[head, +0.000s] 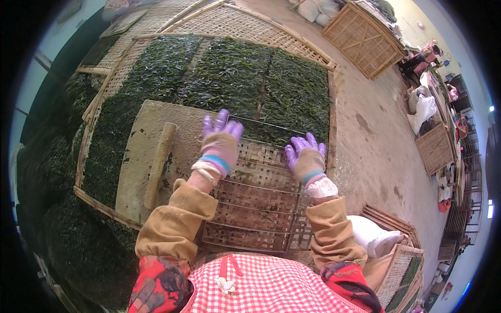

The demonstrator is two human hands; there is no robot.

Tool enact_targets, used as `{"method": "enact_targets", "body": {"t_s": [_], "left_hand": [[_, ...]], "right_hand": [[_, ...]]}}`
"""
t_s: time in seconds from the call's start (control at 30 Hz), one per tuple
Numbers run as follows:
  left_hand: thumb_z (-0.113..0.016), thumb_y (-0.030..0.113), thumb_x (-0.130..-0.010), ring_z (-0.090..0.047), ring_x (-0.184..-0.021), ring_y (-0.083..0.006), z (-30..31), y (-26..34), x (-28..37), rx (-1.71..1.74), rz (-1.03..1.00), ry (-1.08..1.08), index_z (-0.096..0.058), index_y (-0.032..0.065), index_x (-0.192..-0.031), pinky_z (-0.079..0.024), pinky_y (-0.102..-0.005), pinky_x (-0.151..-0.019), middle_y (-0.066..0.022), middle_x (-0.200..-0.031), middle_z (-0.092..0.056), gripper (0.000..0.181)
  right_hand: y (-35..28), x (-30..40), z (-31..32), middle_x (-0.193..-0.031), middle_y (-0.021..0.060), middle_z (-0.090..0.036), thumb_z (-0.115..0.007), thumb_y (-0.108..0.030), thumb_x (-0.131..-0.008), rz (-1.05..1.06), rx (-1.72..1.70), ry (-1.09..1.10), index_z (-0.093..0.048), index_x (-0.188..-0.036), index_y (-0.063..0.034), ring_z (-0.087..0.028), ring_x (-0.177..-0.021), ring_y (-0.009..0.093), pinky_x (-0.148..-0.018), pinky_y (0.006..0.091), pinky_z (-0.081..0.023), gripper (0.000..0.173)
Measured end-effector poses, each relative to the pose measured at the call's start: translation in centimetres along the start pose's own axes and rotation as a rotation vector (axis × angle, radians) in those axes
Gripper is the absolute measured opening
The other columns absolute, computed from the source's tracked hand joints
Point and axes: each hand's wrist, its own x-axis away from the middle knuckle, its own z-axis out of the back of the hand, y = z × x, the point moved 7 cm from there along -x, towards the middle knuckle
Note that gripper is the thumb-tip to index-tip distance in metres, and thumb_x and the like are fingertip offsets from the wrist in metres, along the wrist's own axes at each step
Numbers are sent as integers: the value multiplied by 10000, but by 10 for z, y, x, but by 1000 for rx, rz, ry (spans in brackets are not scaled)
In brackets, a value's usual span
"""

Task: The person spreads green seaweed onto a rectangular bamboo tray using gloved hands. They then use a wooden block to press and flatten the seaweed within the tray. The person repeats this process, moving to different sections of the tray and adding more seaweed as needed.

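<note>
My left hand point(222, 141), in a purple-coated glove, reaches over the right edge of a flat board point(135, 156) that has a raised bar handle point(160, 164). Its fingers are spread and hold nothing visible. My right hand point(307, 158), gloved alike, has its fingers apart near the right end of a thin rod of a slatted frame point(254, 186); contact is unclear. This frame lies on a woven bamboo tray point(266, 150). Beyond the hands, dark green leafy strands point(231, 74) cover the tray in flat rectangular layers. The undersides of both hands are hidden.
A large heap of dark green strands point(51, 219) lies at the left. White sacks point(370, 234) and stacked woven trays point(403, 274) stand at lower right. Across the concrete floor point(368, 129) are more bamboo trays point(364, 39) and a person point(424, 58) at work.
</note>
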Motion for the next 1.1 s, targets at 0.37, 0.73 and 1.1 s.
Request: {"method": "enact_targets", "body": {"t_s": [0.37,0.73,1.1], "left_hand": [[-411,196,-962,-120,-1516,-270,24,76,-7,-19,-157,40,-402,189,-1492,-38,-573,-1214,8,-1595,-311,529],[-503,158,-919,-154,-1510,-255,28,53,-20,277,8,-63,-333,168,-1520,-87,-533,-1220,-29,-1606,-274,624],[-536,148,-907,-381,-1406,-227,19,34,4,341,-71,190,-488,185,-1419,-195,-520,-1200,-30,-1427,-535,516]], "right_hand": [[16,-5,-1,-1314,135,-605,-518,-298,-949,25,-189,96,-641,-1246,-167,-447,-1341,344,-1111,509,-321,348],[16,-7,5,-1240,136,-647,-545,-195,-888,91,-136,76,-669,-1187,-163,-509,-1272,358,-1051,455,-404,325],[-28,5,33,-984,194,-714,-538,-217,-897,72,-341,-183,-714,-1120,-143,-684,-920,344,-826,419,-535,294]]}}
